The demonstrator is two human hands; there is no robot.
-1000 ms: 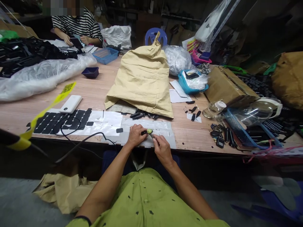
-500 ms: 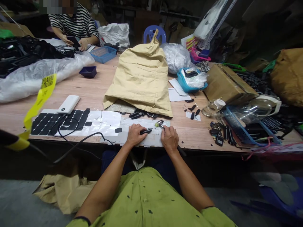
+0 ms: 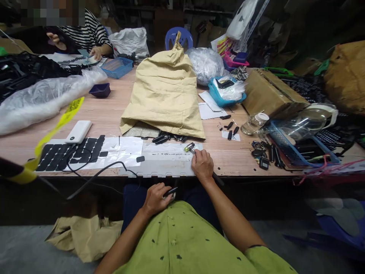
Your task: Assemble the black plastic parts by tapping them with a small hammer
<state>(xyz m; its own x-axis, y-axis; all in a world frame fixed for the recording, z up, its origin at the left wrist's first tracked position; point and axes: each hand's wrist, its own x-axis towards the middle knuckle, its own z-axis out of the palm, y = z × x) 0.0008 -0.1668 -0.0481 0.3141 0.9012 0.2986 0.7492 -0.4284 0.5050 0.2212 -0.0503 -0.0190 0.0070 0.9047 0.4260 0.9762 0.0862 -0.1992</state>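
Right hand (image 3: 203,164) wrapped round handle of small hammer (image 3: 189,147); metal head with yellow-green face over grey board (image 3: 171,169) at table edge, handle end past edge. Left hand (image 3: 156,198) closed on slim black plastic piece (image 3: 170,191), near lap, in front of green shirt (image 3: 182,243). Beyond board, black pieces (image 3: 162,139) clustered at mouth of beige sack (image 3: 164,95). Left of board, sheet with black rounded squares (image 3: 125,148), white power bank (image 3: 79,131) at its far edge. Right, transparent jar (image 3: 252,125) near blue basket (image 3: 296,146).
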